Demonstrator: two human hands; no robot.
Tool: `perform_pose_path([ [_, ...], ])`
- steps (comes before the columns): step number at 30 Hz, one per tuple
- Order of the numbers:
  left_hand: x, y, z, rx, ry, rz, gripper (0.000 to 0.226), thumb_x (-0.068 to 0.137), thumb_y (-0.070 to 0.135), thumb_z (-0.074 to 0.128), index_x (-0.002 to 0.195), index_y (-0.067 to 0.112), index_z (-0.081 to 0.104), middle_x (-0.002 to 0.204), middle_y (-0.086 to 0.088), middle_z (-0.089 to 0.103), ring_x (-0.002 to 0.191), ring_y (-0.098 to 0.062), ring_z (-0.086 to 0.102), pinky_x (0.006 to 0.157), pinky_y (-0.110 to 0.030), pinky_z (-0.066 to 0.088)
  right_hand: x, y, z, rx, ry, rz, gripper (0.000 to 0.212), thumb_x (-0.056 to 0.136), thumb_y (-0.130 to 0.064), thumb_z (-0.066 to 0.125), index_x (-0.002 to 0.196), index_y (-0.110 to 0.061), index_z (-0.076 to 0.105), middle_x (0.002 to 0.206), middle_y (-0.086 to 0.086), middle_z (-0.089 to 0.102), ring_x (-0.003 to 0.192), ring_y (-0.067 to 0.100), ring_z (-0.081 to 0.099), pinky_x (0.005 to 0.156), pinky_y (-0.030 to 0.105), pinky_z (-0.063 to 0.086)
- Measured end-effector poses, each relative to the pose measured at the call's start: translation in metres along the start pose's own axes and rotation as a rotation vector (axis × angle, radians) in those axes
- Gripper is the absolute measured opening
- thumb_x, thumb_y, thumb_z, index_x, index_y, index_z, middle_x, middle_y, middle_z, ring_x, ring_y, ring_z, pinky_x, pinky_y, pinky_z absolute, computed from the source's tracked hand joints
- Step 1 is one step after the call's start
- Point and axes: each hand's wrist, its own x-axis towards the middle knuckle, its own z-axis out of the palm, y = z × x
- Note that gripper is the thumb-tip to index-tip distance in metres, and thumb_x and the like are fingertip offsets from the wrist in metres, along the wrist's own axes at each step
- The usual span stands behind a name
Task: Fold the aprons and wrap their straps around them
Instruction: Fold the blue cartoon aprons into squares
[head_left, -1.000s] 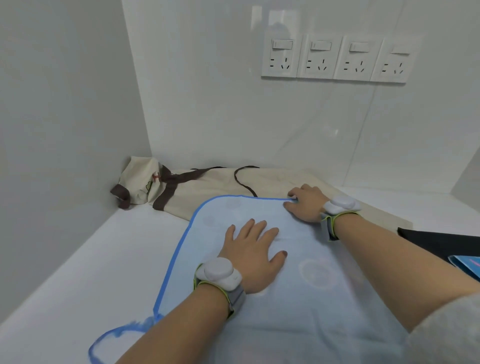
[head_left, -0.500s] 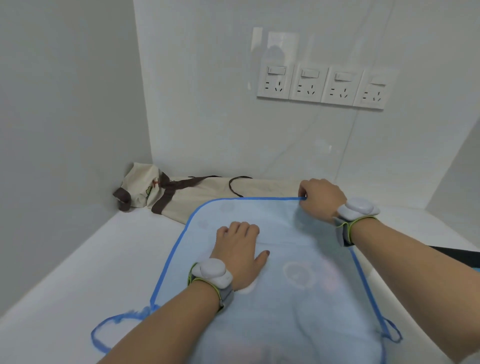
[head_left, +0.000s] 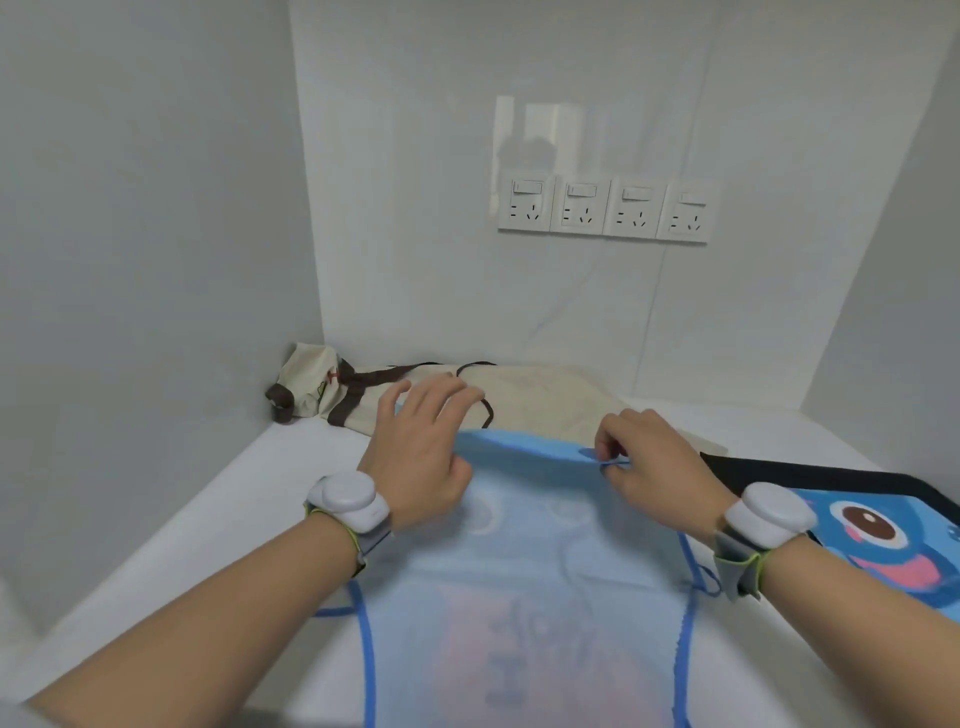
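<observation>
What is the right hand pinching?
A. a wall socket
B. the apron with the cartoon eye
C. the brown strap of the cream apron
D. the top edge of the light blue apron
D: the right hand has its fingers curled and pinches the blue-trimmed top edge of the light blue apron; the cream apron lies behind it, beyond the fingers.
</observation>
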Motion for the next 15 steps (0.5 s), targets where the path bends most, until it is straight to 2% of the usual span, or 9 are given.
perform_pose_path([
  [2,-0.015,0.004,0.0,-0.014,-0.058,0.038,0.055,0.067,0.027,0.051,0.122,0.022,0.055,0.12,0.007,0.057,0.124,-0.017,0.047,0.106,-0.047,0.031,-0.021,-0.002,0.01,0.042,-0.038,-0.005,0.019,0.076,-0.008,0.059,0.08,-0.024,0.05,0.082,-0.011,0.048,0.085,0.016,0.041,0.074,0.03,0.036],
  [4,-0.029,0.009,0.004,-0.031,-0.169,0.031,0.043,0.077,0.035,0.041,0.115,0.024,0.058,0.106,0.008,0.062,0.111,-0.019,0.054,0.097,-0.042,0.037,-0.04,-0.003,0.021,0.054,-0.126,0.004,0.023,0.074,-0.007,0.054,0.079,-0.028,0.047,0.083,-0.013,0.046,0.086,0.016,0.04,0.077,0.029,0.037],
  [7,-0.037,0.014,0.009,-0.088,-0.438,-0.101,0.037,0.091,0.046,0.03,0.11,0.028,0.056,0.099,0.009,0.063,0.096,-0.019,0.056,0.084,-0.035,0.043,-0.058,-0.003,0.029,0.006,-0.306,0.044,0.018,0.076,-0.014,0.049,0.084,-0.03,0.048,0.088,-0.014,0.046,0.089,0.013,0.04,0.081,0.03,0.04],
  [9,-0.034,0.015,0.014,-0.125,-0.561,-0.171,0.028,0.095,0.045,0.034,0.107,0.03,0.055,0.098,0.01,0.063,0.092,-0.016,0.056,0.08,-0.034,0.047,-0.054,-0.004,0.024,0.035,-0.313,0.078,0.01,0.08,-0.02,0.049,0.085,-0.028,0.051,0.088,-0.014,0.051,0.09,0.012,0.044,0.081,0.031,0.042],
  [10,-0.031,0.014,0.017,-0.139,-0.579,-0.19,0.025,0.096,0.043,0.037,0.106,0.031,0.055,0.097,0.01,0.064,0.089,-0.015,0.057,0.078,-0.034,0.049,-0.049,-0.003,0.022,0.053,-0.281,0.089,0.006,0.083,-0.023,0.049,0.083,-0.027,0.054,0.087,-0.014,0.054,0.089,0.011,0.046,0.081,0.032,0.044],
  [12,-0.021,0.011,0.021,-0.165,-0.55,-0.223,0.021,0.096,0.038,0.04,0.107,0.03,0.056,0.094,0.01,0.065,0.087,-0.016,0.058,0.077,-0.034,0.05,-0.032,0.002,0.019,0.052,-0.207,0.117,0.012,0.088,-0.029,0.048,0.082,-0.025,0.058,0.085,-0.011,0.058,0.087,0.013,0.051,0.08,0.034,0.046],
  [15,0.004,0.003,0.032,-0.166,-0.446,-0.27,0.022,0.096,0.029,0.042,0.11,0.025,0.059,0.1,0.003,0.064,0.098,-0.023,0.057,0.084,-0.036,0.046,-0.002,0.014,0.024,0.007,-0.153,0.183,0.018,0.091,-0.028,0.046,0.09,-0.022,0.063,0.092,-0.003,0.061,0.092,0.02,0.054,0.081,0.035,0.045],
])
